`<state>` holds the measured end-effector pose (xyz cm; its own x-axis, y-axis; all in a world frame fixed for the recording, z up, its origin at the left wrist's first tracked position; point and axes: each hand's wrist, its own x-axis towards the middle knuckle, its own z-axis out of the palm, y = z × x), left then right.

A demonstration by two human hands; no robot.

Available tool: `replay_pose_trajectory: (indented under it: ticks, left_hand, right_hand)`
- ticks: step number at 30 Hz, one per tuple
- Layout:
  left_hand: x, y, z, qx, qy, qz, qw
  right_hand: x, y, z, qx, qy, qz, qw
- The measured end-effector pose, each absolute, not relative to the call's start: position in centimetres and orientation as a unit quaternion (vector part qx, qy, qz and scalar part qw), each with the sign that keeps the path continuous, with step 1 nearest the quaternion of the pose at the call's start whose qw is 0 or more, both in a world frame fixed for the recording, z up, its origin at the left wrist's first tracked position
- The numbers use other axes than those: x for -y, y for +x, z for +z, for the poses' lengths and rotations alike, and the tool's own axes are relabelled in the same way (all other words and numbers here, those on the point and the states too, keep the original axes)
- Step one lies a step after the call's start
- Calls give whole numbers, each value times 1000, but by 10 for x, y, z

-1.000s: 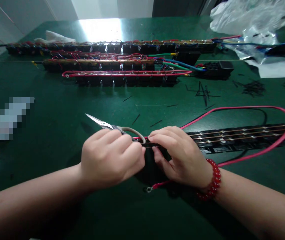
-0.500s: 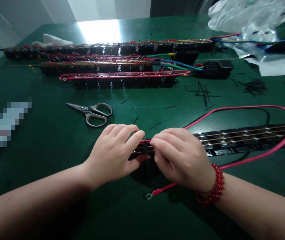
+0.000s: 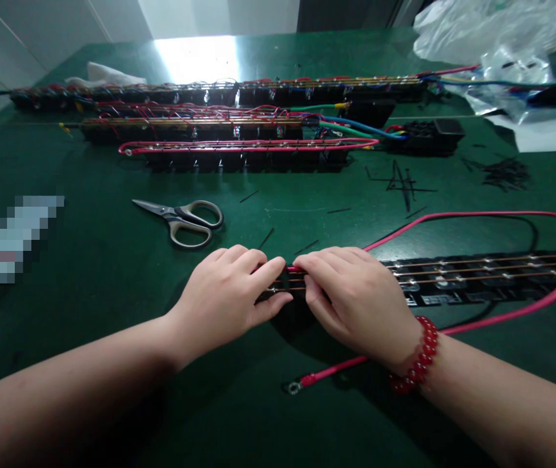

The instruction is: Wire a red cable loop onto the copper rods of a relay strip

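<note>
A long black strip of relay blocks [image 3: 477, 279] with bare copper wires along its top lies across the green table [image 3: 87, 260]. My left hand [image 3: 229, 296] and my right hand [image 3: 356, 296] both grip its left end, fingers curled and pressed onto the wires. A red wire [image 3: 502, 214] loops from under my right fingers out to the right and back, ending in a ring terminal [image 3: 291, 388] below my hands. A red bead bracelet [image 3: 417, 357] is on my right wrist. Grey-handled scissors [image 3: 183, 218] lie shut on the table beyond my left hand.
Several finished wired relay strips [image 3: 238, 123] lie in rows at the back of the table. Crumpled clear plastic [image 3: 492, 39] sits at the far right, a white cloth [image 3: 106, 73] at the back left. Short black cut-offs [image 3: 499, 172] are scattered right of centre. A blurred patch [image 3: 14, 237] lies left.
One second ago my left hand held the scissors at the strip's end. The scissors now lie on the table, and my left hand has returned to grip the strip beside my right.
</note>
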<state>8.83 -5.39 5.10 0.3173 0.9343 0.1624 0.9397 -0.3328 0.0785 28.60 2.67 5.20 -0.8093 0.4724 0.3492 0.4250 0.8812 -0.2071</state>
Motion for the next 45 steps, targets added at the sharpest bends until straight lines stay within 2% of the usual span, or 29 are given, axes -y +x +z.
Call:
replay_pose_trajectory:
  ticks: [14,32,39,45]
  left_hand:
    - [52,89,48,581,-807,-102,-16]
    - [56,95,51,586,-805,-84,41]
    - [56,96,55,593,-802,-57,55]
    - [59,94,58,614,-785,-56,59]
  right_hand:
    - [-26,288,52,947,-241,80,199]
    - [-26,286,51,952,-229,63,195]
    - [-21,287,52,942,-189,90,261]
    - [-19,288,54,936,-272,44,221]
